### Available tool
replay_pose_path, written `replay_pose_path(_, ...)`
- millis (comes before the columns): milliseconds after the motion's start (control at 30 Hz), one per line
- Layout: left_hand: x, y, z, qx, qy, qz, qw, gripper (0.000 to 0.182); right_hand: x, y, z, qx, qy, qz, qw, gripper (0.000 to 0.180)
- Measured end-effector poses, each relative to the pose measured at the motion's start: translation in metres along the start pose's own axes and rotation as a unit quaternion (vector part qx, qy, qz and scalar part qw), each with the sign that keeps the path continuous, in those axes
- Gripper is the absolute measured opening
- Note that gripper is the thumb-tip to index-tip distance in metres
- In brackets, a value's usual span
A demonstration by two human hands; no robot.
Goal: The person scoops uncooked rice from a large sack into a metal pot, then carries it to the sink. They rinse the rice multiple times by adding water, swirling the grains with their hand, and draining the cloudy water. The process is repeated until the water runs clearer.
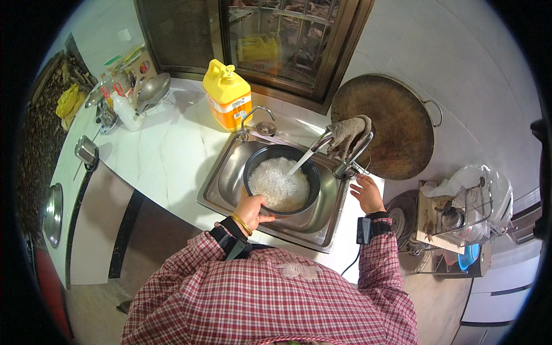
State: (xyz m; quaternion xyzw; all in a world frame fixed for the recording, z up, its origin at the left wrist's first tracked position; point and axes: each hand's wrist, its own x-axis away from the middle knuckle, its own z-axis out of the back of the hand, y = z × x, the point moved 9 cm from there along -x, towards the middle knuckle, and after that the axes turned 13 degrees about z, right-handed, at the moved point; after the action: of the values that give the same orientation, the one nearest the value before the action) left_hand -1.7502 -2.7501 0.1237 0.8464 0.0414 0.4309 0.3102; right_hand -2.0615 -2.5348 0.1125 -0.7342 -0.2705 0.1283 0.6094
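Observation:
A dark round pot (317,185) sits in the stainless steel sink (228,177). My left hand (252,209) grips its near left rim, thumb on the edge. Water streams from the tap (321,141) into the pot, and the bubbling water (279,183) inside looks cloudy, with something pale beneath that I cannot make out. At the tap's lever (360,168), my right hand (367,193) has its fingers apart, fingertips at or close to the lever. A brown cloth (349,133) hangs over the tap's curved neck.
A yellow pump jug (228,97) stands behind the sink, beside a thin curved faucet (258,113). A large round wooden board (384,125) leans on the wall at right. Farther right is a wire dish rack (470,202). Bottles (125,110) and a strainer (154,88) stand at left.

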Motion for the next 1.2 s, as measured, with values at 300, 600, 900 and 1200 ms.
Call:
replay_pose_path(300, 0.0, -0.007, 0.003, 0.012, -0.017, 0.015, 1.0, 0.078, 0.002, -0.004, -0.013, -0.015, -0.024, 0.012, 1.0, 0.037)
replay_pose_path(600, -0.013, -0.02, 0.042, -0.073, -0.015, 0.038, 0.996, 0.073, 0.036, -0.04, -0.122, 0.137, -0.178, 0.085, 0.971, 0.04)
replay_pose_path(900, -0.009, -0.032, 0.084, -0.102, -0.05, -0.016, 0.993, 0.079, 0.075, 0.109, -0.252, 0.627, -0.393, 0.034, 0.672, 0.062)
replay_pose_path(1200, -0.02, -0.032, 0.111, -0.143, -0.104, -0.04, 0.983, 0.078, 0.151, 0.166, -0.322, 0.395, -0.608, -0.054, 0.687, 0.045)
